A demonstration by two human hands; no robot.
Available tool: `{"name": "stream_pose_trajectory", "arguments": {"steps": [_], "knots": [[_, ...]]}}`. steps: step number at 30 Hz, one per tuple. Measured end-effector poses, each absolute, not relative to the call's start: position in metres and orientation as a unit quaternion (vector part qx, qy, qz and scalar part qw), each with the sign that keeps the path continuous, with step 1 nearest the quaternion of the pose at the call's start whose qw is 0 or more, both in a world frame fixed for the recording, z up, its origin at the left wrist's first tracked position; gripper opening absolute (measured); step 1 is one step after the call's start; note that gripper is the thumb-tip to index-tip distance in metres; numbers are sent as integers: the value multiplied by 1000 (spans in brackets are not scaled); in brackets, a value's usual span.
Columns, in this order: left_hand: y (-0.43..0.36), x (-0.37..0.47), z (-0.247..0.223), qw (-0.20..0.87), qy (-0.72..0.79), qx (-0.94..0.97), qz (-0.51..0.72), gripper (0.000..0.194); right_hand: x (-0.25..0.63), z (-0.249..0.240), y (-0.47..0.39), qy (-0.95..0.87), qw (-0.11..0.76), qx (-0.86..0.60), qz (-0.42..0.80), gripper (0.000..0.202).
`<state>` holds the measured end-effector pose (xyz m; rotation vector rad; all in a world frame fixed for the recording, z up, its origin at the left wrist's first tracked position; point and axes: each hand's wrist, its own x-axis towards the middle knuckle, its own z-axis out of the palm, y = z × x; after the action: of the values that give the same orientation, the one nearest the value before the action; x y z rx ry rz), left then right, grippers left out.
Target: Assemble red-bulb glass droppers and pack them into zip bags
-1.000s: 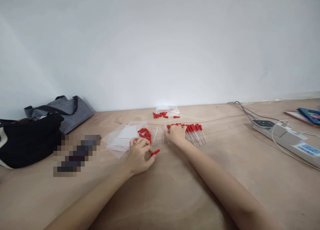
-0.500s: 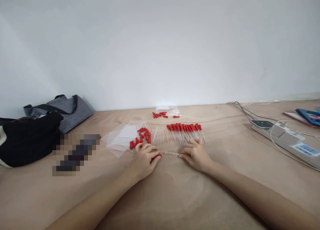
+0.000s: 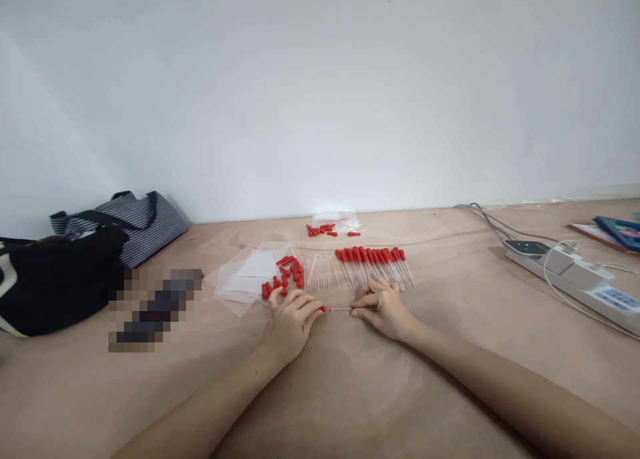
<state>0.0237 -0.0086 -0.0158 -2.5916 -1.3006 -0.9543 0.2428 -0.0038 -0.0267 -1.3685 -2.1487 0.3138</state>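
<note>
Between the fingertips of my left hand [image 3: 293, 322] is a red rubber bulb [image 3: 323, 309], mostly hidden by the fingers. My right hand [image 3: 385, 308] pinches a clear dropper tube [image 3: 341, 310], its open end pointing left at the bulb with a small gap between them. Behind my right hand lies a row of droppers with red bulbs fitted [image 3: 370, 256]. Several bare tubes [image 3: 320, 272] lie to the left of that row. Loose red bulbs [image 3: 299, 272] rest beyond my left hand, some of them on clear plastic bags [image 3: 245, 276].
More red bulbs [image 3: 320, 230] and a bag of tubes [image 3: 337, 219] lie near the wall. A black bag [image 3: 60, 279] and a striped bag [image 3: 160, 222] stand at the left, near a blurred dark object [image 3: 155, 309]. At the right are a power strip [image 3: 575, 269] and cables.
My left-hand fingers have closed round the red bulb, whose end now shows at the fingertips. My right hand has shifted slightly left with the tube, which now lines up with the bulb.
</note>
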Motion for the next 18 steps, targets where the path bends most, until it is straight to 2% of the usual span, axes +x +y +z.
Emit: {"name": "stream_pose_trajectory", "arguments": {"steps": [6,10,18], "knots": [[-8,24,-17,56,-405,-854,-321,17,238,-32,-9,-807,328,-490,40,12],[-7,24,-17,57,-403,-856,-320,17,235,-30,-14,-802,353,-481,37,15],[-7,25,-17,72,-388,-856,-335,18,226,-28,-21,-817,338,-466,3,14]]}}
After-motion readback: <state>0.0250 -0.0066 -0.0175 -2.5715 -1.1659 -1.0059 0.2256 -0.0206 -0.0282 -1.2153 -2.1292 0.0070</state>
